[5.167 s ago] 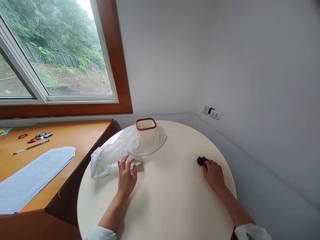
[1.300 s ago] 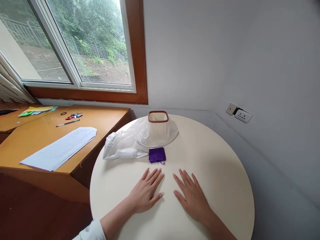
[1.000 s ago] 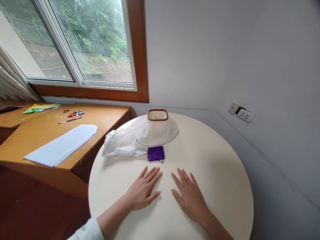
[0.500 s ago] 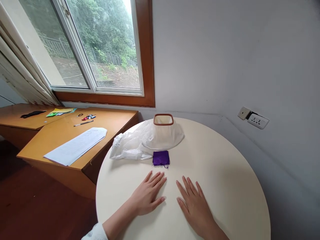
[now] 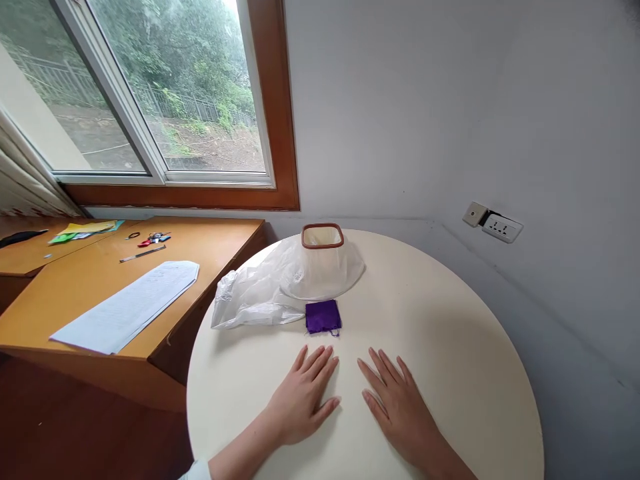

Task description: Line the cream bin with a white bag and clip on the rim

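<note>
My left hand [image 5: 303,398] lies palm down on the round cream table [image 5: 440,360], its fingers spread and holding nothing. To its right, my right hand [image 5: 397,405] also rests flat with fingers apart. Just beyond the left fingertips is a folded purple cloth [image 5: 323,317] with loose threads along its near edge. Behind the cloth stands a small bin with a brown rectangular rim [image 5: 323,246], lined with a translucent white plastic bag [image 5: 260,287]. The bag drapes over the bin's outside and spreads to the left across the tabletop. Neither hand touches the cloth or the bag.
At the left, a wooden desk [image 5: 215,233] holds a stack of papers [image 5: 130,307], a pen [image 5: 143,253], a bunch of keys [image 5: 154,239] and coloured packets [image 5: 85,229]. A window [image 5: 175,93] and a wall with a socket [image 5: 503,227] stand behind.
The view has shifted slightly, so the desk and window sit further left. Both hands stay flat on the table; the cloth and bin keep their places.
</note>
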Motion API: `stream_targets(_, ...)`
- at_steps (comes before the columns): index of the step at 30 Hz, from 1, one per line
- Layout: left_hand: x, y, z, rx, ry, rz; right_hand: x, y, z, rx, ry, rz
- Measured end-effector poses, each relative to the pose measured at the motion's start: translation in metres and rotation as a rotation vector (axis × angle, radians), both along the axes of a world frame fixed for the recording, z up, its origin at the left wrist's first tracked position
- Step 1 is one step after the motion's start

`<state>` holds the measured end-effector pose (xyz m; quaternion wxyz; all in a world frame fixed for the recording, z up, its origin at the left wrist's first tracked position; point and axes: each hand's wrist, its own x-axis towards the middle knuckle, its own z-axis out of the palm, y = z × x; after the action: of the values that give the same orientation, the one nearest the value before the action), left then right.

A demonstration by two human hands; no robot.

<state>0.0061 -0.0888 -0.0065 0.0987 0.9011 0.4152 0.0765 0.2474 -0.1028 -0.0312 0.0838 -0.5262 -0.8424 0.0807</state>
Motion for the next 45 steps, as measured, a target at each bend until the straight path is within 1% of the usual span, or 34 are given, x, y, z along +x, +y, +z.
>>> stream_targets(8,-0.002,0.003,-0.001,-0.002,0.017,-0.009,-0.003,0.003,0.002,-0.023,0.020,-0.018)
stream_targets(15,-0.004,0.005,-0.004,0.072,0.010,-0.024,-0.005,0.004,0.004,-0.033,0.024,-0.018)
stream_targets(26,-0.007,0.007,-0.004,0.131,0.013,-0.035,-0.008,0.007,0.006,-0.021,0.020,-0.019)
stream_targets(32,-0.009,0.005,-0.003,0.097,0.017,-0.032,-0.009,0.004,0.005,-0.024,0.030,-0.029)
stream_targets(40,-0.009,0.003,-0.005,0.075,-0.032,-0.035,-0.009,0.001,0.013,-0.049,0.053,-0.037)
stream_targets(45,-0.010,-0.001,-0.003,0.058,-0.037,-0.023,-0.010,-0.001,0.014,-0.053,0.043,-0.043)
